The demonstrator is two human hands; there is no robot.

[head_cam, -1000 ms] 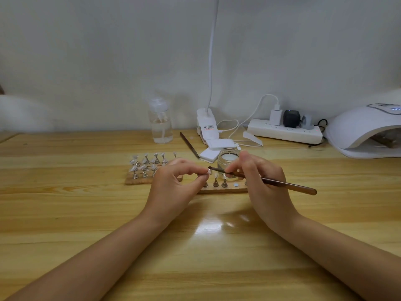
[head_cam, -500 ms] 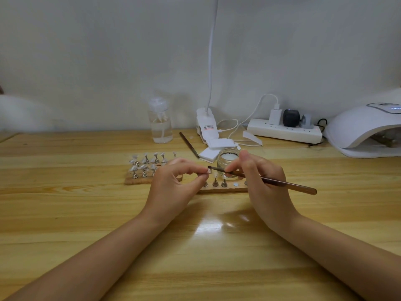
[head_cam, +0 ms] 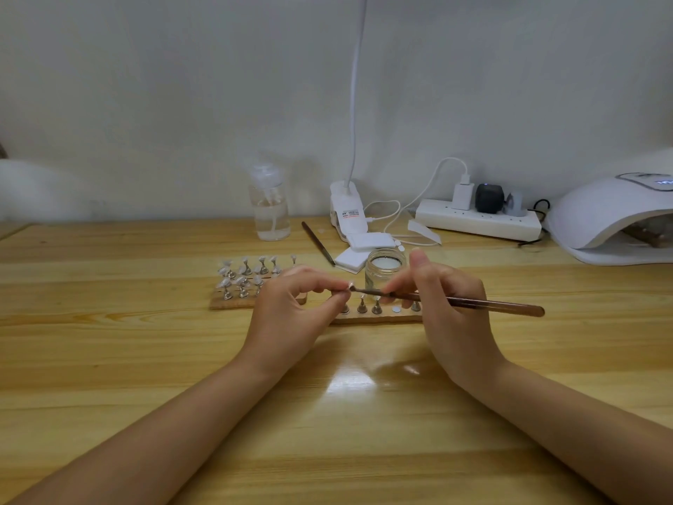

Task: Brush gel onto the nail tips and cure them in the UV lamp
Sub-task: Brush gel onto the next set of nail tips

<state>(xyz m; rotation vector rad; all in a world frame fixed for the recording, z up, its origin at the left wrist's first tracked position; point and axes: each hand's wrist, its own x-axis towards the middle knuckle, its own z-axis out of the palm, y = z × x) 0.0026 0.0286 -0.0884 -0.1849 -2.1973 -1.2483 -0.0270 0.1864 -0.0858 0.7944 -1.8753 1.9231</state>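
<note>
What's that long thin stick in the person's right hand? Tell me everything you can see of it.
It is a slim brush with a glossy brown, metallic-looking handle and a darker narrow front end. The right hand pinches it near the front, like a pen. It lies almost level above the table, its handle end pointing right. Its tip meets a small pale nail tip pinched by the left hand. The bristles are too small to make out.

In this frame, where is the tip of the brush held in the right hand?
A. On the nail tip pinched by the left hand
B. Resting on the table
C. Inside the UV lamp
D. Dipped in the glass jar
A: the brush meets the nail tip that the left hand pinches, in front of the glass jar.
</note>
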